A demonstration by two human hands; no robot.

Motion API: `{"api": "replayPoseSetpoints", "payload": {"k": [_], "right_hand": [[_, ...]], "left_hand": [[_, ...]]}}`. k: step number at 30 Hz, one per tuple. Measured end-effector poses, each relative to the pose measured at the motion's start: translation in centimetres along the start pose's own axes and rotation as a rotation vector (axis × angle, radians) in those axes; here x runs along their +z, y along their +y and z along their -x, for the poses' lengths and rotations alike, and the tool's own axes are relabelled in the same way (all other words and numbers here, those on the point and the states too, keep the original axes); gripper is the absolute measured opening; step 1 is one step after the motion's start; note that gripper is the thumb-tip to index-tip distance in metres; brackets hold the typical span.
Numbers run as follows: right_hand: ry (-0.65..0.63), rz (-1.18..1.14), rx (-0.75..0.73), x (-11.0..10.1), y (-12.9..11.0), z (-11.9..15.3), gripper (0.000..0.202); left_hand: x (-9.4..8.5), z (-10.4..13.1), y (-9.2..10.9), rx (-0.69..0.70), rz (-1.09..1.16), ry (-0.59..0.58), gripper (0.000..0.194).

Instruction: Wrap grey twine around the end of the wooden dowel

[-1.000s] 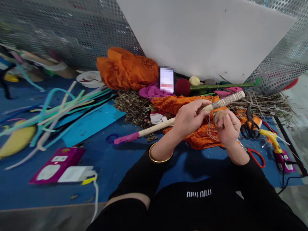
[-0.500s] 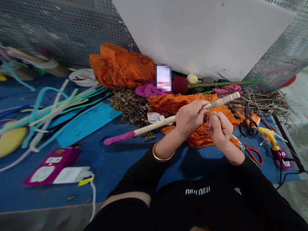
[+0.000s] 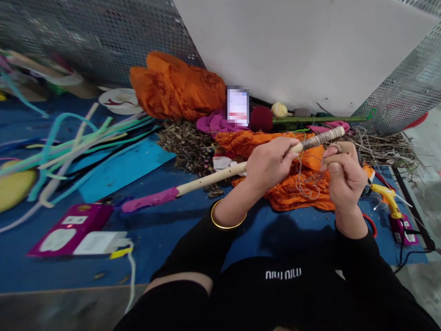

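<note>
So the left hand (image 3: 268,165) is clamping a pale stick (image 3: 213,177) around its middle, fingers wrapped over it and thumb pressing along it. The stick is slanting across in front of the person, above the blue table (image 3: 193,234), with its purple end (image 3: 151,200) pointing down to the left and its other end sitting higher up on the right. Near that higher end, turns of string (image 3: 322,139) are circling the wood.

The right hand (image 3: 346,177) is hovering just beside the wound part, fingers curling in and thumb and forefinger pinching some loose string (image 3: 306,186). That string is hanging in messy loops between the two hands, right in front of the orange cloth (image 3: 289,202). Can't quite tell what the tucked fingers are doing, they're hiding themselves.

Over on the right, a yellow glue gun (image 3: 387,196) is lying near the right wrist, and a red handle (image 3: 371,225) is poking out from behind the forearm. Twigs (image 3: 386,147) are lying behind the right hand. Left of the stick, dried leaves (image 3: 188,149) are piling up next to a light blue sheet (image 3: 129,170), and a power strip (image 3: 70,230) is sitting nearer the front edge. A phone (image 3: 237,106) is standing at the back, its screen glowing.
</note>
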State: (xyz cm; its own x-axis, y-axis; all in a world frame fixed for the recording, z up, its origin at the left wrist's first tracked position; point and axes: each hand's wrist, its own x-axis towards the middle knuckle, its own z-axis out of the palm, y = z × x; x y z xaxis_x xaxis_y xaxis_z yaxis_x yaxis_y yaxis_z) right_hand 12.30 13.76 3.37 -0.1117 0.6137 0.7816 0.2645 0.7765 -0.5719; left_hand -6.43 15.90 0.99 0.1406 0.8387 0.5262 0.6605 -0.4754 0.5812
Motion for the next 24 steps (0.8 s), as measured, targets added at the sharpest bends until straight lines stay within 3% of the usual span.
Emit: {"api": "replayPoseSetpoints", "payload": {"k": [6,12,24], "right_hand": [[-0.052,0.02,0.059,-0.7,0.7,-0.4,0.035],[-0.187,-0.036,0.095,-1.1,1.7,-0.6,0.039],[-0.2,0.068,0.118,-0.9,2.2,-1.3,0.037]], "left_hand": [[-0.2,0.1,0.3,0.017,-0.014,-0.044,0.028],[-0.3,0.2,0.7,0.006,-0.064,-0.131,0.026],[-0.3,0.6,1.3,0.062,-0.14,-0.254,0.029]]}}
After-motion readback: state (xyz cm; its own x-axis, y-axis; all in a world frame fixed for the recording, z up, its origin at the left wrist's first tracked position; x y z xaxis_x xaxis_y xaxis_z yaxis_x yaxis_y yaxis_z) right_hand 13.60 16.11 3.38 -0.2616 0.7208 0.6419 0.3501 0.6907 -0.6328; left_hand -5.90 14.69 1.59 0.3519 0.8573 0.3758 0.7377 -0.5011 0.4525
